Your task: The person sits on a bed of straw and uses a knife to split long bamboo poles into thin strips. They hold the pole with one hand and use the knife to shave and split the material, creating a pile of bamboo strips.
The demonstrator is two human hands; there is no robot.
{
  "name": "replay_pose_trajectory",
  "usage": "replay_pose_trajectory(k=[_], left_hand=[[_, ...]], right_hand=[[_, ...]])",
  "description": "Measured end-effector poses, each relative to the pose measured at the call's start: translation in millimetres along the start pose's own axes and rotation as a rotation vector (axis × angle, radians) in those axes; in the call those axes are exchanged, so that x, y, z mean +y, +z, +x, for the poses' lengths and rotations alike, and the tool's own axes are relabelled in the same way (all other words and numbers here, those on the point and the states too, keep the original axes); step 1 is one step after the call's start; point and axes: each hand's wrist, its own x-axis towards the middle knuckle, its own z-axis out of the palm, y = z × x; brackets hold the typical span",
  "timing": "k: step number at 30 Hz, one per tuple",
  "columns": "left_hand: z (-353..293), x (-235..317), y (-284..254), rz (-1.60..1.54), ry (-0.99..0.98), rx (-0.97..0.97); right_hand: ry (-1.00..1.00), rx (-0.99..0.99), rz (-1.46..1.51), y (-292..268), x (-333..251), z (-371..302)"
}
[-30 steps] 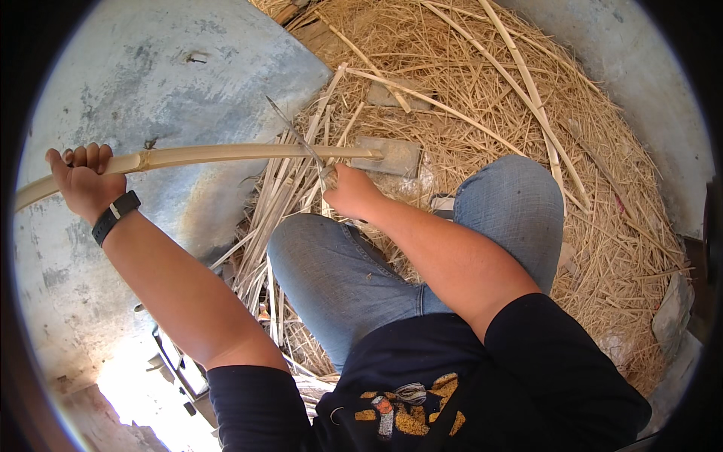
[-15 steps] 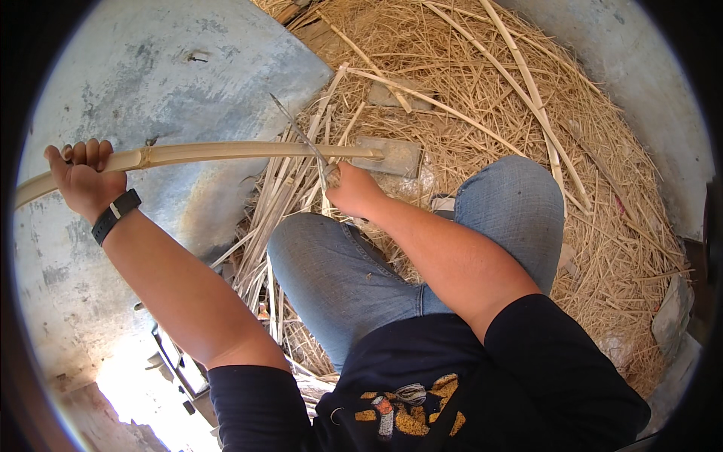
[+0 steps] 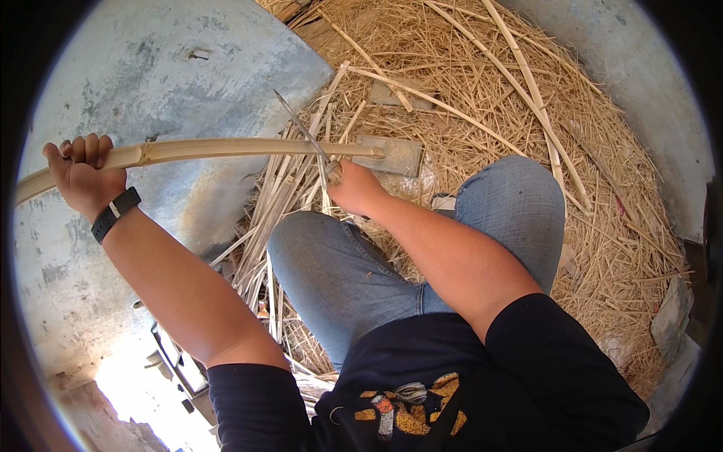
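A blade [image 3: 301,126] crosses a strip [image 3: 226,148], one hand to each.
The left hand [image 3: 86,177] curls its fingers round the strip; the right hand [image 3: 355,187] closes round the blade's mostly hidden handle. The strip lies crosswise before the knees [image 3: 316,264], its right end over the slab [image 3: 399,156]; whether they touch, I cannot tell. A firm left hold and an even blade angle should serve best.
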Motion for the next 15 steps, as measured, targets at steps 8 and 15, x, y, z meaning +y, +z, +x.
replay_pose_trajectory(k=[8,15], left_hand=[[4,-2,-6,-0.06,-0.028,-0.062],[28,1,-39,-0.315,-0.168,-0.394]], right_hand=[[0.015,0.011,0.003,-5,-10,-6],[-0.211,-0.059,-0.026,-30,-51,-19]])
